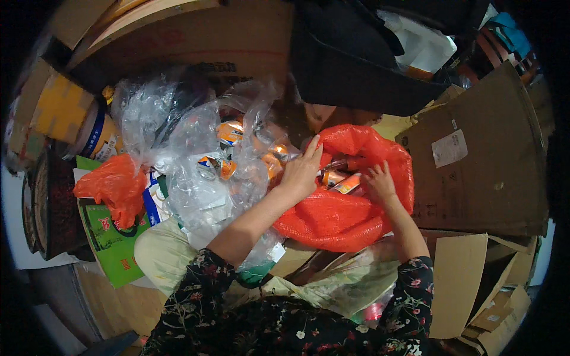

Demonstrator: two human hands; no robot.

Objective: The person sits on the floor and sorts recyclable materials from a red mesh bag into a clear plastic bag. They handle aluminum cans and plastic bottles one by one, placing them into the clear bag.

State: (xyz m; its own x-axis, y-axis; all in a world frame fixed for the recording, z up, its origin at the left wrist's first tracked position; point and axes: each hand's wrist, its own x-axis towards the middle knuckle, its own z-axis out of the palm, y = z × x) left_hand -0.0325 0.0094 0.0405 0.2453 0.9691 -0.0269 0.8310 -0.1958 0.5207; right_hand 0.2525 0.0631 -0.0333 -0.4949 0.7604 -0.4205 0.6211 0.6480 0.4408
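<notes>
A red woven plastic sack (338, 220) stands before me with its rim rolled outward. Inside its mouth lie several orange drink cans (347, 183), partly hidden by the sack wall. My left hand (303, 171) rests at the sack's left rim, fingers extended; whether it pinches the rim cannot be made out. On the opposite side, my right hand (379, 180) reaches into the mouth with fingers spread, close to the cans. Left of the sack, a clear plastic bag (196, 178) spreads out, with more crumpled orange cans (230, 132) in and around it.
A thin orange plastic bag (116, 187) lies over a green printed carton (111, 249) at the left. Large cardboard boxes stand behind (178, 49) and at the right (490, 178). A black bin-like container (356, 66) stands beyond the sack. Flattened cardboard (458, 285) lies lower right.
</notes>
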